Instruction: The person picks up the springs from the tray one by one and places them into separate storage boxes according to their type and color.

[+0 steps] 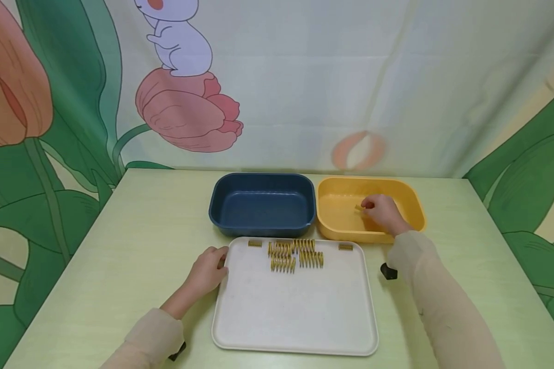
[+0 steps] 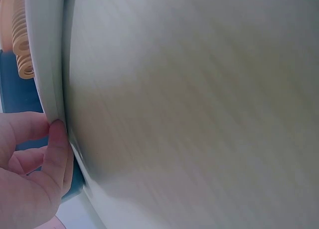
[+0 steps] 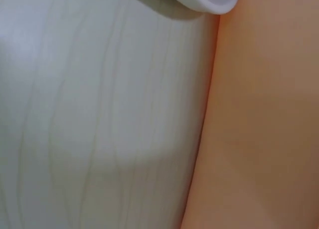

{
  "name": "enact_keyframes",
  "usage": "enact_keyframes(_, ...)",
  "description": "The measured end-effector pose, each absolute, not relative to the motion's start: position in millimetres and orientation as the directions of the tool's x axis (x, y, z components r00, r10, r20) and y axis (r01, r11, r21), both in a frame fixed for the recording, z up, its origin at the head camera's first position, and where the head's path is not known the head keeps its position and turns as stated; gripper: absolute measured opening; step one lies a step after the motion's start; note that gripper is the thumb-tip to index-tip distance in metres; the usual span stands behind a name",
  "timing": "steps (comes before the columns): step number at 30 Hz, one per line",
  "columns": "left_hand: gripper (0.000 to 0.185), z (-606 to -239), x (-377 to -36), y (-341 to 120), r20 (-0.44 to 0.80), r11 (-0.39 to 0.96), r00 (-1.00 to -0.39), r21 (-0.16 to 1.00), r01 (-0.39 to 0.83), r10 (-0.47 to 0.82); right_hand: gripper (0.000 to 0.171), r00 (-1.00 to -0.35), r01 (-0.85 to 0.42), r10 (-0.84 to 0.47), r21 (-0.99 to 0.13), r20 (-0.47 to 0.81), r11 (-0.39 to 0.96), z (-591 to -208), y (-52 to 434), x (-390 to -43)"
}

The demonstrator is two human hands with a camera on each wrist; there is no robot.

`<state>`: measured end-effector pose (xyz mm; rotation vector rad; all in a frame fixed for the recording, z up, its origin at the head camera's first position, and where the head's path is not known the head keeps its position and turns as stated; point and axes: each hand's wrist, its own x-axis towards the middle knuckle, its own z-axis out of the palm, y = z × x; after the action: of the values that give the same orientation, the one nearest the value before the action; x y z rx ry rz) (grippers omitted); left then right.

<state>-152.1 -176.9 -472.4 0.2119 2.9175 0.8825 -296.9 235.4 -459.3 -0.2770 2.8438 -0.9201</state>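
Sorting looks barely begun: the right hand (image 1: 384, 212), right of centre in the head view, pinches one small spring (image 1: 359, 207) in its fingers over the yellow bin (image 1: 413, 202), which looks otherwise empty, as does the blue bin (image 1: 262, 205) beside it. Most springs (image 1: 296, 254) lie at the tray's (image 1: 295, 312) far edge. The left hand (image 1: 208, 269) grips the tray's left rim, fingers curled on it.

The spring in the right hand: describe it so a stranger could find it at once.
Behind the white tray stand two tubs; take the yellow tub, right of the blue tub. Inside it the right hand pinches one small gold spring, the only one off the tray.
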Motion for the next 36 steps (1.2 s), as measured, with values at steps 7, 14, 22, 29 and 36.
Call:
enact_keyframes(7, 0.010, -473.7, -153.2, -177.3, -0.061, 0.826, -0.987, 0.556, 0.091, 0.150, 0.019, -0.973, -0.089, -0.199, -0.609, -0.115, 0.788, -461.6, 234.5, -298.6)
enact_keyframes(14, 0.010, -475.0, -153.5, -177.9, -0.063, 0.826, -0.987, 0.556, 0.090, 0.149, 0.019, -0.973, -0.067, -0.186, -0.606, -0.136, 0.793, -464.3, 233.8, -300.6)
enact_keyframes(22, 0.012, -474.5, -153.5, -177.6, -0.059, 0.821, -0.987, 0.563, 0.093, 0.152, 0.018, -0.972, -0.057, -0.183, -0.605, -0.148, 0.794, -464.6, 234.2, -301.3)
enact_keyframes(29, 0.013, -474.1, -153.1, -177.5, -0.059, 0.820, -0.986, 0.565, 0.094, 0.153, 0.015, -0.969, -0.074, -0.197, -0.591, -0.146, 0.803, -465.2, 235.1, -302.4)
enact_keyframes(36, 0.012, -473.2, -151.9, -177.7, -0.046, 0.817, -0.986, 0.567, 0.106, 0.160, 0.012, -0.965, -0.104, -0.218, -0.546, -0.148, 0.831, -467.8, 235.4, -304.3)
